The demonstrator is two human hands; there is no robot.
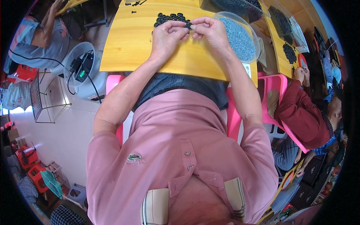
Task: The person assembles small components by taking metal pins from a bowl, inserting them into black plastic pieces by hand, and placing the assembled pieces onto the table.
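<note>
The worktop [127, 48] has a smooth yellow surface with a faint wood grain. Above it are 2 bare hands: the left hand [165, 40] and the right hand [213, 34], fingertips nearly meeting. The grip of each is pinched almost closed, thumb against fingers, on 1 small black piece [188, 26] between them. That piece is dark and compact, held at the near right edge of a pile of black rings [170, 17]; its exact shape is too small and covered to tell. The rings are rounded and slightly glossy, lying in a loose heap, too many to count. Further left, 1 tiny black part [134, 12] lies apart on the wood. On the right stands 1 round, clear plastic tub [258, 44], heaped with slim, silvery metal pieces [239, 37]. Beyond it, 1 clear bin [210, 6] holds black parts.
</note>
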